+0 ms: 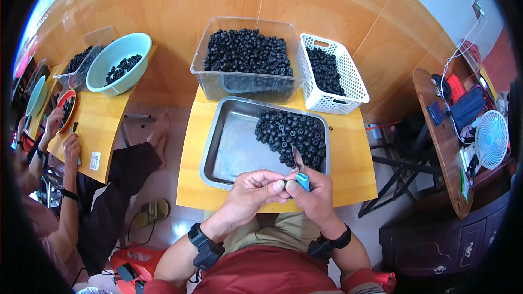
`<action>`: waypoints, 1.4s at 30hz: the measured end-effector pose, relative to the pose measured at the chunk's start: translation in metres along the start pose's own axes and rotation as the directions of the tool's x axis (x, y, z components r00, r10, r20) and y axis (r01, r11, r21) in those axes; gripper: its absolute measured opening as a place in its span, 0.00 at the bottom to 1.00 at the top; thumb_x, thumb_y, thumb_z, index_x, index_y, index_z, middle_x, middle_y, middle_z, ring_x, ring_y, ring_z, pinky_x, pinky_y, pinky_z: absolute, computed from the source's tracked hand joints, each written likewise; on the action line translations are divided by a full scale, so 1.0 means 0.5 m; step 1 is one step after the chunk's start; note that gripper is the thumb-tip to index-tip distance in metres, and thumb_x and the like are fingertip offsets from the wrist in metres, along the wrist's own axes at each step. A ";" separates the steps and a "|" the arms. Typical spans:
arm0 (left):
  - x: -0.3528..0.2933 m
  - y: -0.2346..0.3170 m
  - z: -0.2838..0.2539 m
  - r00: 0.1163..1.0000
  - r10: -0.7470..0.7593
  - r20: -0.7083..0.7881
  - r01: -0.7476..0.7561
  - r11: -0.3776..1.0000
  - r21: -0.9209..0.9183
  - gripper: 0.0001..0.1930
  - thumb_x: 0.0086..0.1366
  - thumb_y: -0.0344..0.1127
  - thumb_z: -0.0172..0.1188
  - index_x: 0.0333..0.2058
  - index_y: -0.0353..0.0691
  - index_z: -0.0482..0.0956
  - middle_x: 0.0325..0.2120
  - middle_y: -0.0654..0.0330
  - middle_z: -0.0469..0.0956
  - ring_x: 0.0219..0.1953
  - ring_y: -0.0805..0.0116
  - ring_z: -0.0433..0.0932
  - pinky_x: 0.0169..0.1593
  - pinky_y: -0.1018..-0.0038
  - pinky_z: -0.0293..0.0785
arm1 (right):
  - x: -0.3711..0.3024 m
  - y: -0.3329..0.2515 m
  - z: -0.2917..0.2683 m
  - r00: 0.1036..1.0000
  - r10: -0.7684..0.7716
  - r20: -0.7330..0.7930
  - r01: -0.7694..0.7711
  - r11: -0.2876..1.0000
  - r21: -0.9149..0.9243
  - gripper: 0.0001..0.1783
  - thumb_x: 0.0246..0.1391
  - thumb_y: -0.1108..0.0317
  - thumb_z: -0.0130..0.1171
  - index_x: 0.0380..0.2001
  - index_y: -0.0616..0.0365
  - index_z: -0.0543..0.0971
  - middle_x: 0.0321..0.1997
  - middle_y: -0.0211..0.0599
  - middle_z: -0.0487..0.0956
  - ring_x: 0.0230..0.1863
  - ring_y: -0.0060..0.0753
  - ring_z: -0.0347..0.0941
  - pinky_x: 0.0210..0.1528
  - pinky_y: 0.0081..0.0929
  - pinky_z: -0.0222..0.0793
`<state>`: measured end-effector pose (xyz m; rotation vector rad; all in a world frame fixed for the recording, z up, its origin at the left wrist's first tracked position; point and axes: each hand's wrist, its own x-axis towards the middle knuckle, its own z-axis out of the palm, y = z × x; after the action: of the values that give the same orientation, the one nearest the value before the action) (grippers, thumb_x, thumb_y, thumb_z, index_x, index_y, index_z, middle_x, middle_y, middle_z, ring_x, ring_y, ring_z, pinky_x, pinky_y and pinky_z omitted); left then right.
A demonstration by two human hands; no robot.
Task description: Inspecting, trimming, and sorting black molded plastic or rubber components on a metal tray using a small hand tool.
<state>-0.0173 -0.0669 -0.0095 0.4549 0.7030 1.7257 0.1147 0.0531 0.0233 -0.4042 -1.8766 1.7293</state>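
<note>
Above the near edge of a yellow tabletop [190, 185] my two hands meet. Between the thumb and fingers of my left hand [248, 193] a small dark round part [285, 184] is pinched, mostly hidden. My right hand [315, 198] is closed around a small knife with a blue handle [303, 181], its blade tilted up and away from me; the right thumb presses close to the part. Just beyond lies a shallow metal tray [226, 136], with a heap of black ring-shaped rubber-looking parts [294, 133] on its right side.
Behind the tray stand a clear plastic bin [210, 83] and a white perforated basket [329, 103], both holding black parts. At left, another person's hands [71, 149] work near an orange-rimmed plate [61, 122] and a pale green basin [109, 88]. A fan [491, 139] stands at right.
</note>
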 end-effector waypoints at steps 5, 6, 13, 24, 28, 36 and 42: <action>-0.003 -0.005 -0.007 1.000 0.021 0.011 -0.020 0.999 -0.047 0.10 0.69 0.30 0.59 0.45 0.32 0.78 0.40 0.55 0.82 0.39 0.69 0.83 0.46 0.73 0.83 | 0.003 -0.005 -0.001 0.996 0.082 -0.040 -0.085 0.994 -0.071 0.10 0.61 0.66 0.63 0.40 0.63 0.82 0.28 0.23 0.78 0.30 0.11 0.68 0.32 0.15 0.65; -0.003 -0.006 -0.008 1.000 0.025 0.009 -0.024 0.997 -0.077 0.09 0.69 0.30 0.59 0.45 0.32 0.78 0.38 0.54 0.82 0.38 0.67 0.83 0.45 0.72 0.83 | 0.003 0.000 -0.005 0.994 0.075 -0.078 -0.085 0.988 -0.128 0.11 0.61 0.66 0.63 0.41 0.63 0.82 0.28 0.22 0.77 0.30 0.11 0.68 0.32 0.15 0.65; 0.002 -0.009 -0.020 0.997 0.048 -0.062 -0.061 0.970 -0.236 0.08 0.70 0.30 0.57 0.45 0.35 0.78 0.37 0.56 0.82 0.39 0.68 0.83 0.45 0.73 0.83 | -0.012 0.008 -0.009 0.990 -0.142 -0.005 0.134 0.948 -0.288 0.21 0.60 0.60 0.63 0.50 0.65 0.79 0.31 0.34 0.79 0.29 0.19 0.70 0.31 0.20 0.66; -0.005 -0.012 -0.025 0.992 0.107 -0.064 -0.120 0.956 -0.266 0.10 0.70 0.30 0.57 0.47 0.34 0.78 0.37 0.56 0.82 0.38 0.68 0.83 0.45 0.73 0.83 | -0.030 -0.014 -0.015 0.967 -0.223 0.125 0.254 0.792 -0.555 0.21 0.60 0.59 0.62 0.48 0.66 0.79 0.25 0.41 0.76 0.21 0.33 0.72 0.24 0.28 0.66; -0.008 -0.014 -0.024 0.992 0.119 -0.053 -0.128 0.957 -0.261 0.10 0.70 0.30 0.57 0.47 0.33 0.78 0.37 0.56 0.82 0.38 0.68 0.83 0.45 0.73 0.83 | -0.034 -0.019 -0.020 0.981 -0.158 0.116 0.196 0.799 -0.569 0.20 0.59 0.62 0.64 0.48 0.66 0.80 0.28 0.40 0.78 0.24 0.29 0.71 0.27 0.24 0.65; -0.027 -0.007 -0.013 0.984 0.154 -0.084 -0.165 0.976 -0.144 0.09 0.68 0.31 0.60 0.43 0.34 0.78 0.35 0.53 0.81 0.35 0.65 0.82 0.42 0.71 0.81 | -0.034 -0.022 -0.031 0.980 -0.139 0.139 0.194 0.807 -0.558 0.18 0.59 0.64 0.64 0.48 0.66 0.80 0.30 0.39 0.80 0.27 0.26 0.74 0.30 0.22 0.68; -0.029 0.018 -0.003 0.977 0.209 -0.027 -0.211 0.971 -0.112 0.06 0.68 0.29 0.59 0.42 0.34 0.80 0.34 0.57 0.82 0.34 0.70 0.82 0.43 0.72 0.81 | -0.023 -0.018 -0.042 0.987 -0.156 -0.045 0.123 0.896 -0.426 0.19 0.60 0.62 0.63 0.48 0.66 0.80 0.34 0.44 0.82 0.33 0.24 0.77 0.34 0.22 0.71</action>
<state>-0.0210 -0.0828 -0.0040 0.4497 0.5790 1.9596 0.1376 0.0626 0.0303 -0.4778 -2.1632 1.1882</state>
